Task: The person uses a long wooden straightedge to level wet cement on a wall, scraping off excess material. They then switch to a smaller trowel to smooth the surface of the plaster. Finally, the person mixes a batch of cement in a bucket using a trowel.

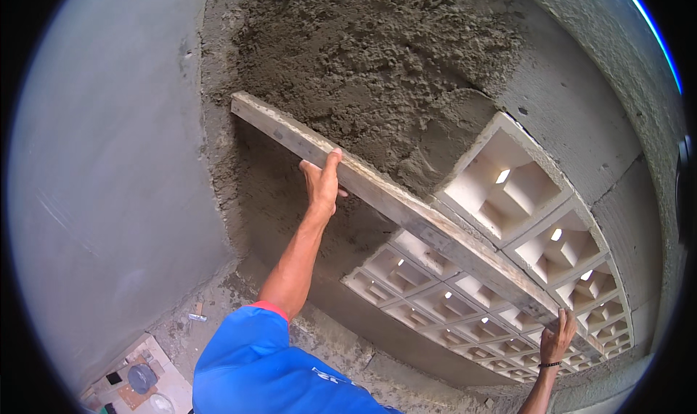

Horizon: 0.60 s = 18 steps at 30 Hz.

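Left hand and right hand grip a board slanting lengthwise toward lower right.

In front of me is a long, straight greyish bar, smeared tan along its narrow edge. Its left end lies across dark, rough mortar; its right stretch crosses pale hollow blocks.

The board looks like worn wood, matt, its edge crusted with gritty residue. Above it the mortar is coarse, lumpy and dull, like damp cement. The side wall is matt grey cement, mostly smooth with faint scratches. The pale blocks look like matt, unglazed masonry. The shirt is soft, creased blue cloth.
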{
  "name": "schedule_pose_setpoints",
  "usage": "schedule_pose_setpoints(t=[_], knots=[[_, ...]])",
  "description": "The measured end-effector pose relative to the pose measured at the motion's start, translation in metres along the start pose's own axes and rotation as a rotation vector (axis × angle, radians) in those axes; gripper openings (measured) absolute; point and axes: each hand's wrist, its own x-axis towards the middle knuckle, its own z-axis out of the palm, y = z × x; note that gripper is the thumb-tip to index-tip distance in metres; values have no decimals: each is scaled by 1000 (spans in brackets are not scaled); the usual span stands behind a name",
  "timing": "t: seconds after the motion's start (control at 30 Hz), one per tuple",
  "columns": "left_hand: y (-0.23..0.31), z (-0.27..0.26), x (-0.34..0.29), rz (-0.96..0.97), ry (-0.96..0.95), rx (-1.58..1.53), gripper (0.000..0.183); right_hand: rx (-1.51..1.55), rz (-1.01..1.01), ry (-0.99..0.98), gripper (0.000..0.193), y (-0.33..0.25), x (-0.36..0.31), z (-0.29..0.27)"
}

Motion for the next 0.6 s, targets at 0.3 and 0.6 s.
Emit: schedule_pose_setpoints(t=[0.3, 0.6], knots=[[53, 46, 19, 164, 8, 65, 59, -14, 47, 113, 77, -12, 32, 11], [65, 58, 28, 197, 20, 84, 59, 38, 17, 138, 78, -11, 42, 20]])
